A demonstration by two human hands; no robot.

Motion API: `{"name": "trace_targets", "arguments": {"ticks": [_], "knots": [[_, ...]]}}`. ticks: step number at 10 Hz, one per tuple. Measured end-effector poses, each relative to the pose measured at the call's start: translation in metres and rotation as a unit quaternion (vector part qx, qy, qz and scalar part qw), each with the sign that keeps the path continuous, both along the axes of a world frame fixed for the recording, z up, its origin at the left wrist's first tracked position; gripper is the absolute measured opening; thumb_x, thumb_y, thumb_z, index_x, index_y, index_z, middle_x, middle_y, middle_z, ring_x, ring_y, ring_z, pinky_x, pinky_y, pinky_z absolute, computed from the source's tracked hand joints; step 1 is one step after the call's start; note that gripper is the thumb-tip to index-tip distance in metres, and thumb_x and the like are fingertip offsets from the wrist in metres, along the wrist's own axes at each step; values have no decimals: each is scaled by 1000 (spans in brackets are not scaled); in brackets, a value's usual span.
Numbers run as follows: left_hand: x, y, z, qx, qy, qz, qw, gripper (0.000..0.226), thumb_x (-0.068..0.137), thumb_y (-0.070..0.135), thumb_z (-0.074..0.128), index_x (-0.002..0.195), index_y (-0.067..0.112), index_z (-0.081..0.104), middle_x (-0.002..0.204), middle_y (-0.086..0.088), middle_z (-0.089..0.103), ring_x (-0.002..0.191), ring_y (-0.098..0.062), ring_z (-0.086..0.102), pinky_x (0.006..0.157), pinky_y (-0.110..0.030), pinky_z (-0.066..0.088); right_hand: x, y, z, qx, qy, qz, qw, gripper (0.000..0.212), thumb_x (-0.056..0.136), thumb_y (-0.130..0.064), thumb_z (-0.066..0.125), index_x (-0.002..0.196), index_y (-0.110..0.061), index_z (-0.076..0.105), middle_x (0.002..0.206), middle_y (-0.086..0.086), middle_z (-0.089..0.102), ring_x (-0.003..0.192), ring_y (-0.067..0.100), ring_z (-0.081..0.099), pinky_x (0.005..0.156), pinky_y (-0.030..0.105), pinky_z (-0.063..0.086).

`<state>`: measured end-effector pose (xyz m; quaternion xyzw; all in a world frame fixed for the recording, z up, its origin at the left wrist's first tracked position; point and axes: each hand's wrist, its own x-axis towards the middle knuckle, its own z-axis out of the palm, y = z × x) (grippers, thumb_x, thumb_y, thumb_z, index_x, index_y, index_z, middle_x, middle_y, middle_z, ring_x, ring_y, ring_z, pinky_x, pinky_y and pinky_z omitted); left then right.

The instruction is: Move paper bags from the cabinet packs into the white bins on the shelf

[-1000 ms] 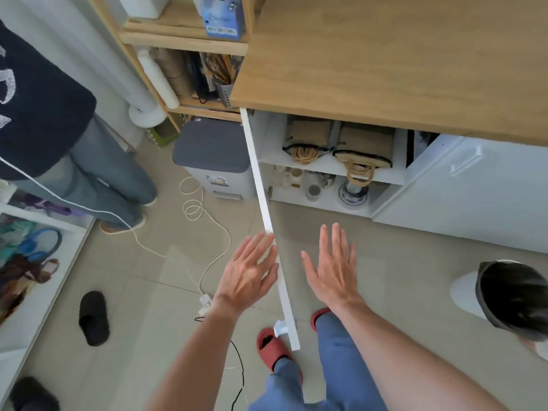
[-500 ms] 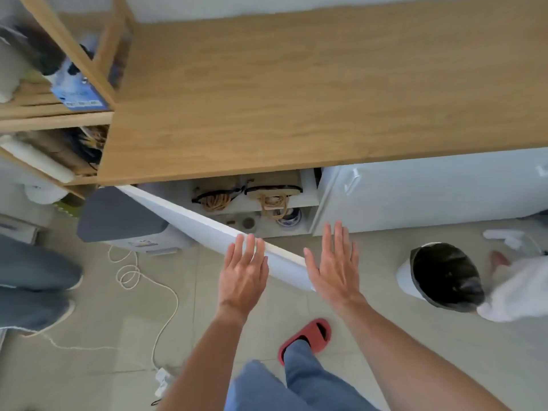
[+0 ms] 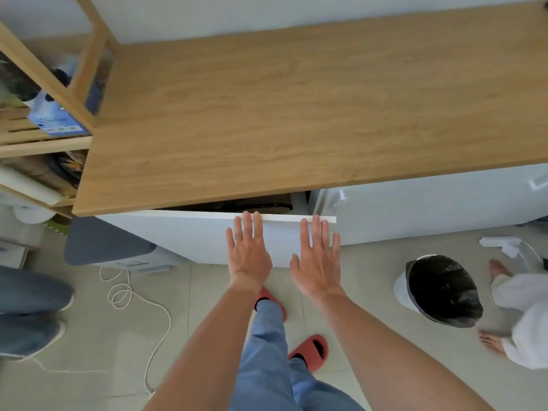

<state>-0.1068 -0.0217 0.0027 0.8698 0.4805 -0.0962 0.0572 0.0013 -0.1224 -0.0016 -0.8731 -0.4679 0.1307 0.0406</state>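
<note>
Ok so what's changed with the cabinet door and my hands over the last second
The white cabinet door has swung from wide open to nearly shut, hiding most of the shelves and the paper bag packs; only a dark sliver shows above its top edge. Both hands stayed open and flat, holding nothing: the left hand and right hand now lie over the door's face. The wooden countertop stayed as it was.

The countertop (image 3: 296, 114) is matt wood-grain, smooth. The cabinet door (image 3: 184, 235) is plain matt white, probably laminate. The waste bin (image 3: 439, 289) holds a glossy black plastic liner.
</note>
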Motion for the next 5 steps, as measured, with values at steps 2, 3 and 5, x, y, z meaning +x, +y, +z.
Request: {"name": "trace_targets", "arguments": {"ticks": [2, 3, 5], "knots": [[9, 14, 0, 19, -66, 5, 998, 88, 89, 20, 49, 156, 8, -6, 164, -13, -10, 151, -32, -10, 122, -47, -1, 22, 32, 7, -11, -16, -4, 1000, 84, 88, -20, 53, 160, -11, 11, 167, 13, 0, 154, 29, 0, 121, 55, 0], [6, 21, 3, 62, -111, -6, 992, 82, 86, 14, 55, 156, 2, 13, 163, -16, 11, 151, -32, 9, 122, -49, 15, 30, 46, 13, 36, -50, 8, 998, 79, 84, -20, 58, 156, -5, 28, 165, 18, 13, 153, 32, 11, 120, 57, 8], [21, 84, 7, 84, -166, 53, 981, 61, 99, 21, 41, 153, 1, 23, 160, -19, 23, 149, -34, 20, 120, -51, 21, 46, 125, 33, 132, -65, 31, 989, 67, 94, -30, 46, 153, -2, 31, 163, 20, 19, 152, 33, 16, 120, 58, 15]]}}
